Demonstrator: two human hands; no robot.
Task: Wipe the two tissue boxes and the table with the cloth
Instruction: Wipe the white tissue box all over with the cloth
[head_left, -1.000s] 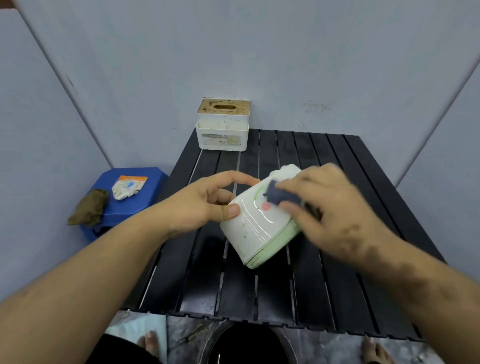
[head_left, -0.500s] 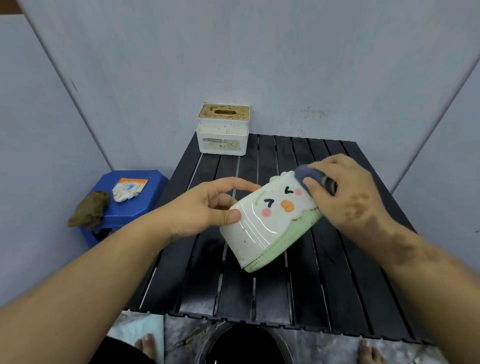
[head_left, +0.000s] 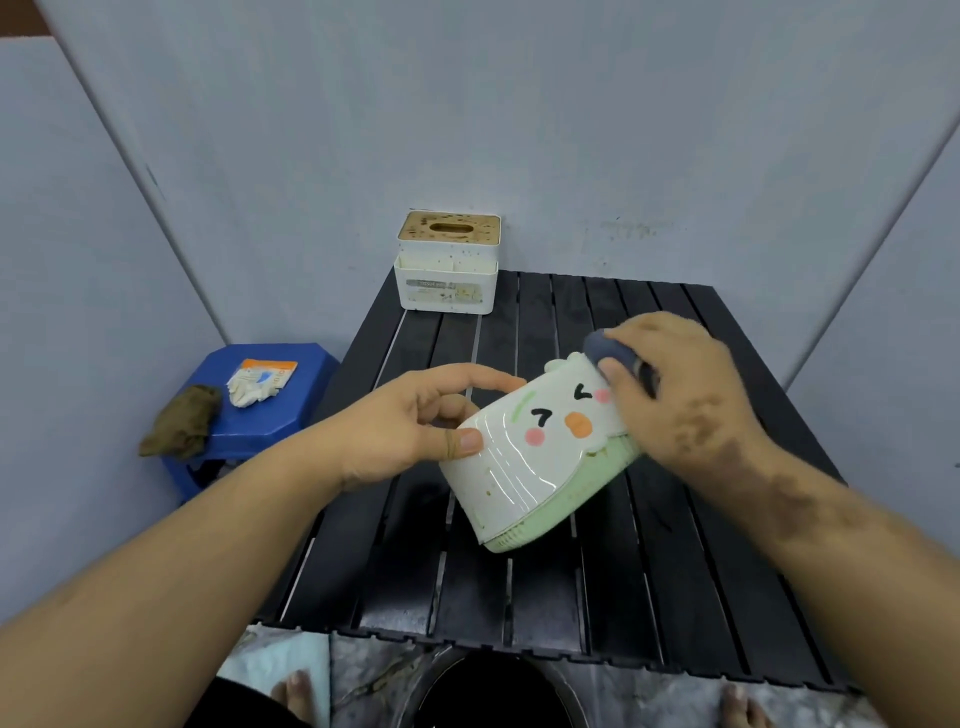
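Observation:
A white and pale green tissue box with a cartoon face (head_left: 540, 447) lies tilted on its side over the middle of the black slatted table (head_left: 675, 571). My left hand (head_left: 415, 421) grips its left end between thumb and fingers. My right hand (head_left: 670, 395) holds a dark blue-grey cloth (head_left: 610, 351) bunched against the box's upper right end. A second tissue box (head_left: 447, 270), white with a speckled brown lid, stands upright at the table's far left corner.
A blue stool (head_left: 260, 410) stands left of the table with a brown rag (head_left: 179, 421) and a small white packet (head_left: 257, 382) on it. Grey walls close in behind and on both sides. A dark round bin (head_left: 488, 691) and bare feet show below the table's near edge.
My right hand has swept the cloth from over the face of the tilted box up to its upper right end, uncovering the face. My left hand has kept its grip.

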